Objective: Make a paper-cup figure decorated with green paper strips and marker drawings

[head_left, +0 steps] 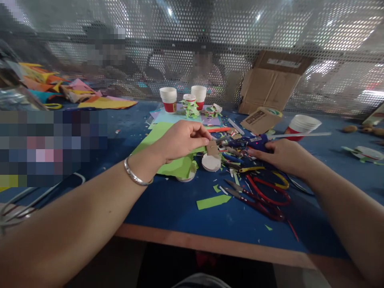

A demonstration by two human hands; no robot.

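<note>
My left hand (pixel 186 138), with a silver bangle at the wrist, pinches the edge of a small brown cardboard piece (pixel 213 148) between thumb and fingertips. Just below that piece lies a round white paper disc (pixel 211 163). Beneath the same hand is green paper (pixel 156 140), partly covering another cup-like white round (pixel 187 175). My right hand (pixel 280 154) is closed around a dark blue glue gun (pixel 256 141), and a pale glue stick (pixel 300 135) juts out to the right. The gun's nozzle is lost among the clutter between my hands.
Red-handled scissors (pixel 264 206), yellow-handled scissors (pixel 282 180) and green scraps (pixel 213 202) lie near the front. Behind stand paper cups (pixel 168 99), paper-cup turtles (pixel 190 106) and a cardboard box (pixel 267 88). More cups (pixel 301 125) are at right, coloured paper (pixel 45 82) at left.
</note>
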